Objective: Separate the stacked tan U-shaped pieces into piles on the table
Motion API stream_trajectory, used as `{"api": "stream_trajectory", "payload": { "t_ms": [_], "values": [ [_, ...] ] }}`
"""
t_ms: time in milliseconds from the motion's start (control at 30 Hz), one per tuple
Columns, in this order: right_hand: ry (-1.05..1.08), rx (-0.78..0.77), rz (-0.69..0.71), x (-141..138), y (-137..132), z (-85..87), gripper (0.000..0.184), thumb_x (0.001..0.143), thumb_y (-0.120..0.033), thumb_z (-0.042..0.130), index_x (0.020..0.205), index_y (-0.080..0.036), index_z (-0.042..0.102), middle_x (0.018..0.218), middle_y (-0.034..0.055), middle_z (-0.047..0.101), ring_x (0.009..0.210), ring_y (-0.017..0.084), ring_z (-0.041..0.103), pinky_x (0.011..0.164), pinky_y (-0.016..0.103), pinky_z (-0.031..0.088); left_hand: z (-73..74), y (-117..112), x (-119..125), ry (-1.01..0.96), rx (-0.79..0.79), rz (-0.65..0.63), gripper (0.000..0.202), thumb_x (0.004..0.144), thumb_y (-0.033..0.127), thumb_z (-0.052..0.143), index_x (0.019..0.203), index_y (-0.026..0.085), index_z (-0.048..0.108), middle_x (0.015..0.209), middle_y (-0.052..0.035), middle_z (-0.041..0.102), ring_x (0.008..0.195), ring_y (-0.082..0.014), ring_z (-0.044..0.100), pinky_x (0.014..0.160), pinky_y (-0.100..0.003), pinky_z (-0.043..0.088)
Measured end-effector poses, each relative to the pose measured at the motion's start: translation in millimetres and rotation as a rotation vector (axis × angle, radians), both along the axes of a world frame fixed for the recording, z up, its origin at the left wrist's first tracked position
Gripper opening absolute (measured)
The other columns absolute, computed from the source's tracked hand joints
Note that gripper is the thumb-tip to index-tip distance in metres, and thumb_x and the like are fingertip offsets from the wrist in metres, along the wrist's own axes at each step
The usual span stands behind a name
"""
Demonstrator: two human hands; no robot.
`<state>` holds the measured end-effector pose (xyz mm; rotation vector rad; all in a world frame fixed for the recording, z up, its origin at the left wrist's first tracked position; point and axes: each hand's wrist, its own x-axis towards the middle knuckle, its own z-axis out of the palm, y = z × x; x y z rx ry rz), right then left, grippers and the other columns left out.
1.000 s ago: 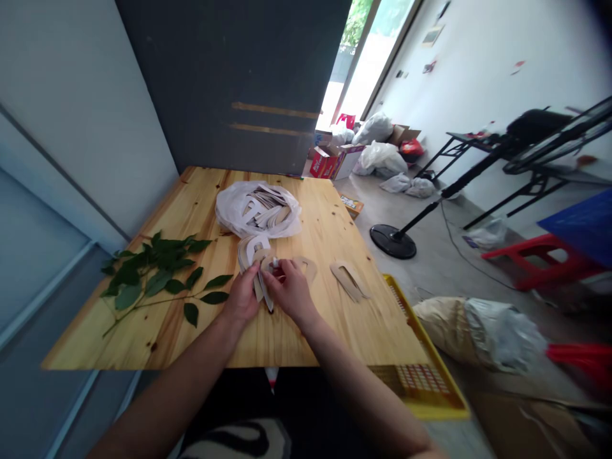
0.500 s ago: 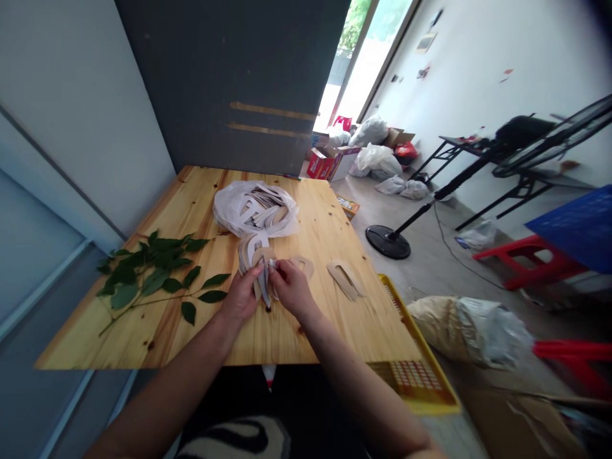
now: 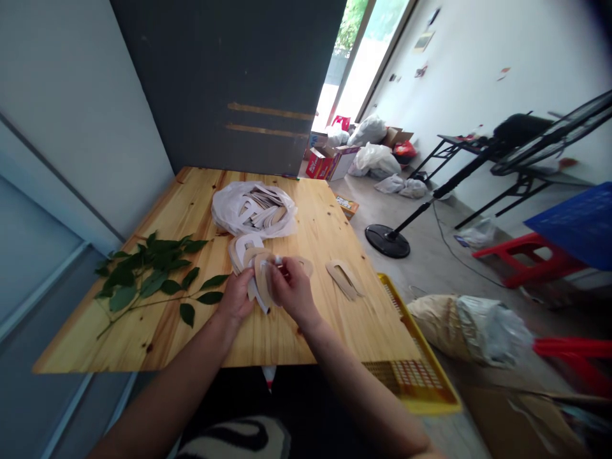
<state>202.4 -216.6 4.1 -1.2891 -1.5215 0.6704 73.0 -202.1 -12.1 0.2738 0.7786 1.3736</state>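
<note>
**Card Piece Handling: Status at the Table**

Material state: most of the arch-shaped card pieces (image 3: pixel 261 213) lie heaped in an open white plastic bag (image 3: pixel 224 210) near the far end of the table (image 3: pixel 306 331). A smaller loose pile (image 3: pixel 243 250) rests on the wood just in front of the bag. Each piece shows a pale face and a tan face.

Work position: the held stack (image 3: pixel 261 280) stands tilted at table centre, between the hands, with its lower end near the wood.

Hand state: the left hand (image 3: pixel 234 296) is closed around the stack's lower side, with the fingers curled against it. The right hand (image 3: pixel 291 290) pinches the upper edge of the stack between thumb and fingertips. The hands are nearly touching. A small red item (image 3: pixel 282 271) shows at the right fingers; it is too small to identify.

Separated items: one piece (image 3: pixel 306 266) lies just beyond the right hand. A further overlapping pair (image 3: pixel 343 279) lies well apart, toward the table's right edge.

Quantity check: the bag holds far more pieces than the table surface. The exact count cannot be read from this view.

Adjacent items: a leafy green branch (image 3: pixel 153 274) lies left of the hands, and a yellow plastic crate (image 3: pixel 433 376) stands beside the near right corner
</note>
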Motion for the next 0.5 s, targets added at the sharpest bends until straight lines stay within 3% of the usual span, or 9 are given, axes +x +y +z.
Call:
{"api": "stream_trajectory", "payload": {
  "t_ms": [67,133,233,367,433,500],
  "values": [
    [-0.014,0.039,-0.093,5,3,2.3,0.022,0.093,-0.039,0.059,0.106,-0.022,0.064,0.107,0.0087,0.066,0.081,0.018,0.063,0.071,0.033,0.053,1.0,0,-2,-0.006,-0.047,-0.022,0.023,0.069,0.012,0.078,0.091,0.012,0.074,0.081,-0.0087,0.080,0.085,-0.0288,0.078,0.089,-0.041,0.062],
    [-0.034,0.019,-0.096,11,9,3.4,0.026,0.090,-0.039,0.063,0.111,-0.022,0.064,0.111,0.0097,0.066,0.078,0.017,0.063,0.072,0.034,0.054,2.8,0,-3,-0.010,-0.075,-0.029,0.020,0.069,0.012,0.077,0.090,0.011,0.074,0.079,-0.0092,0.080,0.082,-0.0283,0.078,0.088,-0.041,0.063],
    [-0.085,0.000,-0.038,15,15,0.6,0.017,0.090,-0.035,0.064,0.101,-0.022,0.065,0.103,0.0070,0.069,0.073,0.016,0.063,0.073,0.034,0.054,6.3,-1,-1,-0.022,-0.060,-0.062,0.021,0.067,0.010,0.078,0.088,0.011,0.074,0.078,-0.0093,0.079,0.086,-0.0300,0.078,0.089,-0.042,0.063],
    [-0.104,0.180,-0.076,10,10,-3.1,0.012,0.094,-0.032,0.059,0.086,-0.022,0.062,0.096,0.0068,0.067,0.088,0.020,0.064,0.080,0.035,0.053,7.8,-2,0,-0.034,-0.015,-0.115,0.025,0.065,0.010,0.081,0.089,0.011,0.073,0.080,-0.0099,0.079,0.095,-0.0328,0.077,0.089,-0.041,0.063],
    [-0.055,0.239,-0.069,10,3,1.4,0.013,0.094,-0.033,0.060,0.086,-0.023,0.063,0.097,0.0072,0.067,0.093,0.021,0.063,0.082,0.036,0.052,6.1,-1,-1,-0.029,-0.046,-0.125,0.023,0.068,0.009,0.080,0.090,0.010,0.072,0.080,-0.0103,0.079,0.092,-0.0318,0.078,0.086,-0.040,0.063],
    [0.082,0.192,-0.004,16,-3,11.1,0.014,0.092,-0.036,0.064,0.086,-0.023,0.063,0.090,0.0043,0.067,0.084,0.019,0.062,0.077,0.034,0.052,4.2,1,-4,-0.019,-0.091,-0.130,0.020,0.072,0.009,0.077,0.091,0.009,0.072,0.078,-0.0098,0.078,0.083,-0.0287,0.078,0.080,-0.037,0.064]
  ]
}}
